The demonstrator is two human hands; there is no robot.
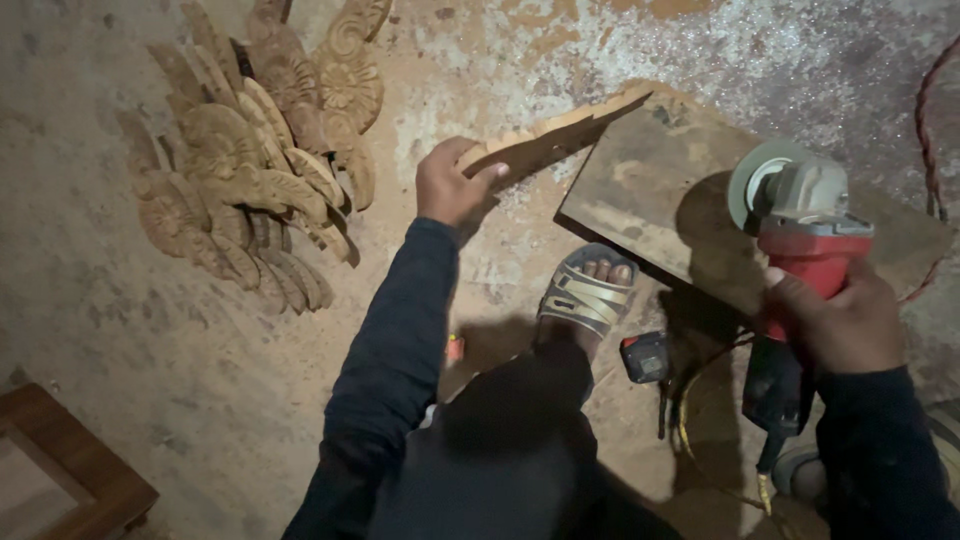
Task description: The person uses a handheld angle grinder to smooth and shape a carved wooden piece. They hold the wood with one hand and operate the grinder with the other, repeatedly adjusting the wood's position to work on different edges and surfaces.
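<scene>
Head view: your left hand (448, 185) grips one end of a carved wood piece (550, 135), lifted over the floor beside a board (650, 190). Your right hand (845, 325) is wrapped around a red angle grinder (800, 215). Carved pieces (250, 150) are piled at left.

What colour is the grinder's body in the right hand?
Red, with a grey metal head; the angle grinder shows in the head view.

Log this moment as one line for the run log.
left hand: holds carved wood piece | right hand: grips red angle grinder | board: beneath | carvings pile: floor
</scene>
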